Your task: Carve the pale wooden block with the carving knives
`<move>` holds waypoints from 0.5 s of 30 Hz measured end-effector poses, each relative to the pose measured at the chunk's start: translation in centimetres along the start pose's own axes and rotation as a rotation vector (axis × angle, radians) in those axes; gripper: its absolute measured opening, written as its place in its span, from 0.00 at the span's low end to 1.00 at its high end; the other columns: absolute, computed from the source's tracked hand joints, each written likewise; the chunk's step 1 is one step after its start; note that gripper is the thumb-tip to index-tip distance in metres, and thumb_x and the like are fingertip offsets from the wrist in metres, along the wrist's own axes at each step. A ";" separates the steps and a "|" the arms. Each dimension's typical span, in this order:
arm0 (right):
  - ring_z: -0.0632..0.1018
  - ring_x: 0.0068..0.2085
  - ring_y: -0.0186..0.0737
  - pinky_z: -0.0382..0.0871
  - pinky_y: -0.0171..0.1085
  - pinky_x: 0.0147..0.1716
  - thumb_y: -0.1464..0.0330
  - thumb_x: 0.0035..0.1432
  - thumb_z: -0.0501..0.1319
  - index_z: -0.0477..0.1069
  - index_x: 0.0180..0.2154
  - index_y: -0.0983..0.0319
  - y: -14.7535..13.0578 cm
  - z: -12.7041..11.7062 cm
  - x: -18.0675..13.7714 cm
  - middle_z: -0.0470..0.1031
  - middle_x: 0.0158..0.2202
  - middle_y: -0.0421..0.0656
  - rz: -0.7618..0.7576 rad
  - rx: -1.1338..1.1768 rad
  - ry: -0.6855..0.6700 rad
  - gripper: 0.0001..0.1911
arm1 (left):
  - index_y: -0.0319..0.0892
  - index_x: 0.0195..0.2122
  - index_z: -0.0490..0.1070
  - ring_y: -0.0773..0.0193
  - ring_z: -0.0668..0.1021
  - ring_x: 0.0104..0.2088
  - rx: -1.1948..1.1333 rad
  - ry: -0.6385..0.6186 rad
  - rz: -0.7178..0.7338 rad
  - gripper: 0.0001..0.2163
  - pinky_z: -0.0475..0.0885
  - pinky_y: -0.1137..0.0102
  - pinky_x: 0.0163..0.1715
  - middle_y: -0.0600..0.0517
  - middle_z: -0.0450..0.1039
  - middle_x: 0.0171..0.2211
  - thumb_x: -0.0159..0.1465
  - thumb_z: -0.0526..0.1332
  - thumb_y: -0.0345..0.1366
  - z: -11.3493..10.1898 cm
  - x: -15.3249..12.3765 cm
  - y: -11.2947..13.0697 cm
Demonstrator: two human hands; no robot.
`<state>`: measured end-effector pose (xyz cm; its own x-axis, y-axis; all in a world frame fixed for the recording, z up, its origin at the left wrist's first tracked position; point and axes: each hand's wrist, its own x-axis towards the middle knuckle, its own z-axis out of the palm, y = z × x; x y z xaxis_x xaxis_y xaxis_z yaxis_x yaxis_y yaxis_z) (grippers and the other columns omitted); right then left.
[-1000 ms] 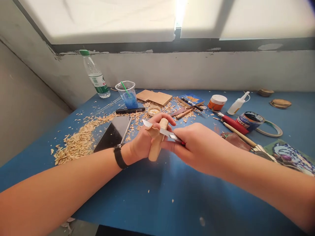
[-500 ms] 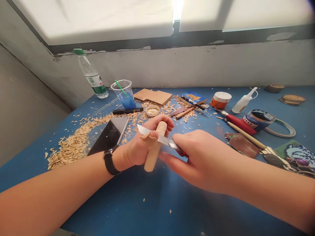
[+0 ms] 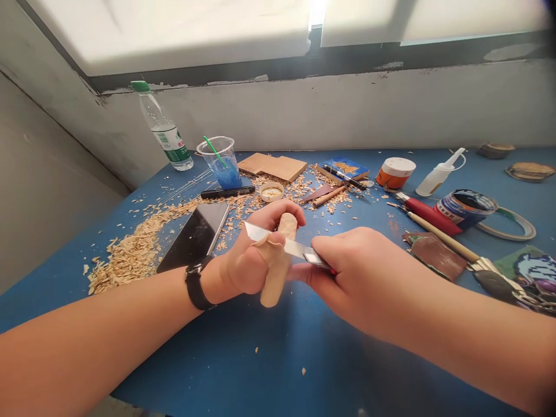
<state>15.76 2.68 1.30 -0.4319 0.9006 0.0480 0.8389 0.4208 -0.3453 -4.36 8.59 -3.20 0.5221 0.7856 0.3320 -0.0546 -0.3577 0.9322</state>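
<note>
My left hand (image 3: 249, 258), with a black watch on its wrist, is wrapped round a pale wooden stick (image 3: 274, 284). The stick tilts, its rounded top showing above my fingers and its plain lower end pointing towards me. In my right hand (image 3: 360, 272) is a utility knife (image 3: 316, 258); my fist hides most of its handle. The knife's blade crosses the stick near my left thumb, pointing left. Something thin and tan, like a thumb guard or a curled shaving, sits at the thumb; I cannot tell which.
Wood shavings (image 3: 125, 255) heap beside a phone (image 3: 194, 234). Behind stand a water bottle (image 3: 171, 145), a cup of blue liquid (image 3: 223, 171) and wooden boards (image 3: 278, 168). At right are a paint jar (image 3: 395, 174), a glue bottle (image 3: 439, 176), a red-handled tool (image 3: 428, 214) and a tape roll (image 3: 516, 229).
The view has shifted slightly, so most things on the table sit a little differently in the picture. Both hands keep their grips, and the blade still lies across the stick.
</note>
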 end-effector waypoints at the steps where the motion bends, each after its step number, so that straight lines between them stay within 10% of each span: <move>1: 0.58 0.23 0.34 0.46 0.40 0.27 0.52 0.72 0.61 0.71 0.27 0.59 0.0 0.1 0.0 0.63 0.20 0.38 0.004 -0.006 0.003 0.24 | 0.44 0.44 0.73 0.57 0.68 0.33 0.005 -0.009 0.007 0.28 0.67 0.62 0.30 0.47 0.68 0.36 0.63 0.60 0.67 -0.1 0.0 -0.2; 15: 0.59 0.24 0.36 0.46 0.40 0.28 0.50 0.71 0.61 0.75 0.30 0.59 1.0 0.3 0.8 0.61 0.19 0.38 -0.005 -0.155 0.063 0.23 | 0.43 0.40 0.72 0.57 0.68 0.32 0.233 0.007 0.096 0.21 0.64 0.61 0.32 0.49 0.69 0.33 0.64 0.63 0.59 -0.1 0.5 0.3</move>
<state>16.13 3.72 0.69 -0.4185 0.9016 0.1092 0.8801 0.4323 -0.1965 -4.23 8.91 -2.74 0.5178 0.7455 0.4196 0.0943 -0.5372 0.8381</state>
